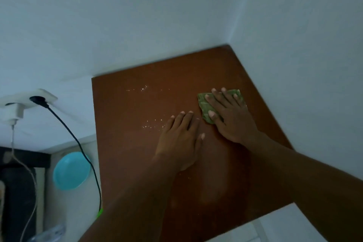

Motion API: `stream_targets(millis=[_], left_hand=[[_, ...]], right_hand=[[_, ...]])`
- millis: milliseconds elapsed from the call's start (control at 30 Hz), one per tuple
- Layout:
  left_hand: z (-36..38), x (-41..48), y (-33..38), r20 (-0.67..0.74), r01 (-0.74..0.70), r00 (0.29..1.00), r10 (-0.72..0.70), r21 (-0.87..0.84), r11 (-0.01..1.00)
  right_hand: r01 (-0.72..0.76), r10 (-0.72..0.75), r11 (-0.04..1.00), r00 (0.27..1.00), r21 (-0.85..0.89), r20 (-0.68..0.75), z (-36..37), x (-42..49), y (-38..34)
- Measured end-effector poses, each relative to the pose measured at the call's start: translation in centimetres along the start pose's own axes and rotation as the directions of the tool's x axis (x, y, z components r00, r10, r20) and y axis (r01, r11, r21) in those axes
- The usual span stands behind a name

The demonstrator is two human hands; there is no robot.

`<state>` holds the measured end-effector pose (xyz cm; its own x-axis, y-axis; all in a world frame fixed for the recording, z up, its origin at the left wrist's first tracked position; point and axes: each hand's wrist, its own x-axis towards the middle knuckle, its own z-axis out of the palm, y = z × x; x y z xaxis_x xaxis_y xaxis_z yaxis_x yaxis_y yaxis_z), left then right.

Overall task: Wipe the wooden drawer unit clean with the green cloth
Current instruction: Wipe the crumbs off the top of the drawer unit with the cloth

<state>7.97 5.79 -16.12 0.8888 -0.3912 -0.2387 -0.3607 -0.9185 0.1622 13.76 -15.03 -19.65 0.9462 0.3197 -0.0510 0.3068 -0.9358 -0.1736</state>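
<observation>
Under the straight, spread fingers of the right hand [229, 116] lies the crumpled green cloth [202, 104], pressed flat to the top of the reddish-brown wooden drawer unit [127, 163] — presumably as a wiping pad. The left hand [180, 135], fingers extended and holding nothing, rests beside it, likely bracing; pale crumbs [151, 124] just left of its fingertips await wiping.

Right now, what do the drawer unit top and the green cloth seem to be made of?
Drawer unit top: probably wood or laminated board, matte reddish-brown, flat, no clear grain. Green cloth: apparently soft fabric, dull; it creases under the right hand.
</observation>
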Motion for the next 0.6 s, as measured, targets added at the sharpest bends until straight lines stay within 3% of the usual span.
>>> stream_targets(millis=[367, 600], left_hand=[[2.6, -14.0, 7.6, 0.098, 0.143, 0.985, -0.14, -0.025, 0.989], [4.5, -21.1, 10.4, 0.12, 0.235, 0.967, -0.225, -0.073, 0.969]], right_hand=[[0.103, -0.088, 0.975, 0.993, 0.199, -0.082, 2.2, -19.4, -4.2], [0.169, -0.12, 0.94, 0.977, 0.297, -0.178, 2.4, -26.6, -6.8]])
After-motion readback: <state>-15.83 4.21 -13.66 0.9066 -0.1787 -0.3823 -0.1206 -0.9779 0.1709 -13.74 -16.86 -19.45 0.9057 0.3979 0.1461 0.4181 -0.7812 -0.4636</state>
